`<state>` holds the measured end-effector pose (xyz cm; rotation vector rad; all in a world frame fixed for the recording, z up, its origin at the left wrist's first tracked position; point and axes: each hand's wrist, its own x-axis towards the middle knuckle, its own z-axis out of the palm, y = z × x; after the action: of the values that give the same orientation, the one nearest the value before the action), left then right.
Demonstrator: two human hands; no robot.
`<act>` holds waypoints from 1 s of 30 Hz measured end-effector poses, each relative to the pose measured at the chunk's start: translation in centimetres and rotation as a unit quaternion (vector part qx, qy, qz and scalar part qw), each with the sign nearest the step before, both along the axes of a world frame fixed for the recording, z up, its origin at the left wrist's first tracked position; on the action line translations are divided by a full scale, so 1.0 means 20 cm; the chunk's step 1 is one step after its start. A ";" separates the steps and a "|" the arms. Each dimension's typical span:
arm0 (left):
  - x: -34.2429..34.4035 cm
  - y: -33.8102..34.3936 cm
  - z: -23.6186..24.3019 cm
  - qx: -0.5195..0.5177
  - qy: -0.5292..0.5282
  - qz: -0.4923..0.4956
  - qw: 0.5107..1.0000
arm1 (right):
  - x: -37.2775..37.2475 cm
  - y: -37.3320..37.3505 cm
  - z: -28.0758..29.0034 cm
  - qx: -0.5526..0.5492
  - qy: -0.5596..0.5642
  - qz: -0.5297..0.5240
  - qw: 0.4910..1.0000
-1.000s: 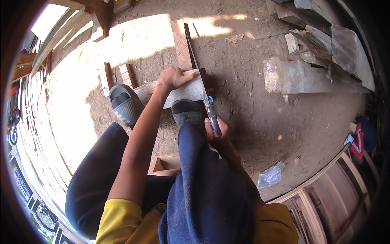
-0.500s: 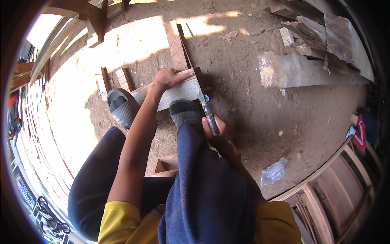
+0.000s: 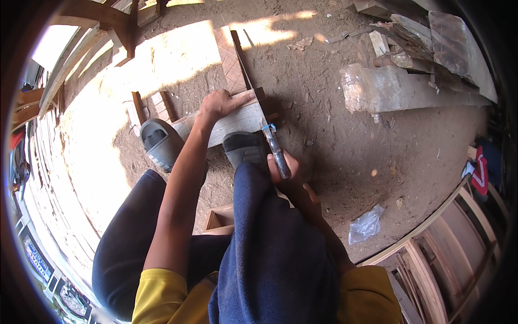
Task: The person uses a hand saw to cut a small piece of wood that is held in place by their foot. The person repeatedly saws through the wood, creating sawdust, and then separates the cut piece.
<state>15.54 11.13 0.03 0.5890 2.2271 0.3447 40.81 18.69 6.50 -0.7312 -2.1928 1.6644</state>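
My right hand is wrapped around the dark, worn handle of a handsaw, which has a blue tie near its blade. The thin blade, seen almost edge-on, points away from me across the right end of a pale wooden beam. Gripping the beam's top is my left hand, with one finger stretched along it toward the blade. My right foot, in a grey sandal, is against the near side of the beam. Beyond the beam lies a brown plank with diagonal lines.
Short wood offcuts lie by my left sandal. Weathered timbers are piled at the far right. A clear plastic bag rests on the dirt floor, and wooden frames stand at the lower right. Close to my legs is a small wooden box.
The whole view has shifted slightly. Both hands keep their hold on the beam and the handsaw, and the saw's position across the beam looks nearly the same.
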 end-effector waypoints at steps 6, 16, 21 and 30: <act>0.00 -0.01 0.02 -0.005 -0.006 0.015 1.000 | 0.05 -0.01 -0.06 0.086 0.034 0.032 0.995; 0.00 -0.01 0.01 -0.007 -0.014 0.012 1.000 | 0.16 -0.01 -0.13 0.218 0.063 0.082 0.971; -0.01 -0.04 0.01 -0.003 -0.020 0.018 1.000 | 0.16 -0.03 -0.11 0.115 0.004 0.050 0.992; 0.00 -0.02 0.00 -0.013 -0.009 0.010 1.000 | 0.14 -0.05 -0.04 0.079 -0.043 0.037 0.995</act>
<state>15.50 10.69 -0.04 0.5466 2.2178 0.3294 43.67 17.64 5.79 -0.6988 -2.4069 1.4969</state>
